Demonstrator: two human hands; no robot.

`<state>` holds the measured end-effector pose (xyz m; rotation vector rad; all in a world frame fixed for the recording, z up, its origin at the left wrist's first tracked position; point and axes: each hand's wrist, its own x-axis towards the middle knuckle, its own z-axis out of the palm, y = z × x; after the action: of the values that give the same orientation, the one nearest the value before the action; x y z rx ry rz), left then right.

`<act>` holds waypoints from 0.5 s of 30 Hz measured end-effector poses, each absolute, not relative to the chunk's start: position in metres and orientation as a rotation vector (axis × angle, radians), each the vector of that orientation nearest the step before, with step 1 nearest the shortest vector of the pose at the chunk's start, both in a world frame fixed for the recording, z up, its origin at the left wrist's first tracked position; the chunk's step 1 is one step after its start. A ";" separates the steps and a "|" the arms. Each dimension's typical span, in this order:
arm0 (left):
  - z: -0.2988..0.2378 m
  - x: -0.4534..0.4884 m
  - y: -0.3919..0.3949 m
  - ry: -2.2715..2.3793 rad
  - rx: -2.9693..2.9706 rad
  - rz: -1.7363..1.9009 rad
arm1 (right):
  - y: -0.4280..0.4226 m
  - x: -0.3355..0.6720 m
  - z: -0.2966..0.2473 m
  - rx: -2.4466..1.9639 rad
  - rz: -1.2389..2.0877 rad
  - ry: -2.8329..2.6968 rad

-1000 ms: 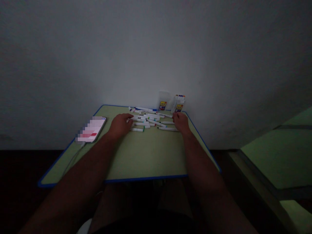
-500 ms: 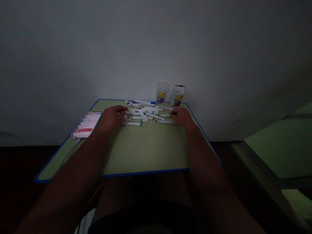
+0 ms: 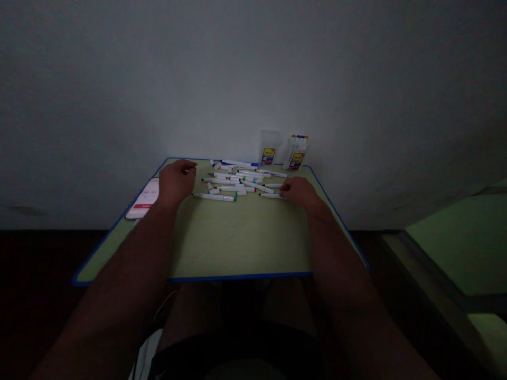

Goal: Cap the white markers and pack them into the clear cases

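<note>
Several white markers lie in a loose pile on a small table; one marker with a green end (image 3: 216, 197) lies along the pile's near side. My left hand (image 3: 177, 182) is raised at the left of the pile, its fingers loosely curled with a gap between thumb and forefinger, and no marker shows in it. At the right side my right hand (image 3: 300, 191) has its fingertips pinched together at the ends of two uncapped-looking markers. Its fingers cover the right end of the nearer marker (image 3: 270, 196). Loose caps (image 3: 240, 193) are scattered among the markers.
A clear plastic case (image 3: 270, 146) stands at the table's back edge against the wall. Beside it is a similar case (image 3: 297, 153) with several markers upright in it. A phone (image 3: 143, 199) lies at the left of the green table (image 3: 241, 237), which has a blue rim.
My left hand has lifted away from the markers to the left, uncovering their left ends. My right hand stays by the same markers. The whole view has shifted slightly.
</note>
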<state>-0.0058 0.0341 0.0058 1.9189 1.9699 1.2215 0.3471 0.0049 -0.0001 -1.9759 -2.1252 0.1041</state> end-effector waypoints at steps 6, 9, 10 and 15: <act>0.008 -0.004 0.033 2.019 1.924 1.200 | 0.006 0.348 -0.005 -1.970 0.142 -2.201; 0.008 -0.005 0.034 2.026 1.917 1.194 | 0.006 0.345 -0.006 -1.938 0.182 -2.244; 0.007 -0.004 0.033 2.020 1.920 1.189 | 0.006 0.344 -0.005 -1.932 0.201 -2.250; 0.006 0.000 0.031 2.006 1.940 1.160 | 0.002 0.337 -0.001 -1.908 0.241 -2.251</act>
<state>0.0002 0.0311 0.0059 1.9404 2.0063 1.1598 0.3372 0.0022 -0.0014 -1.9081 -2.2514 0.2407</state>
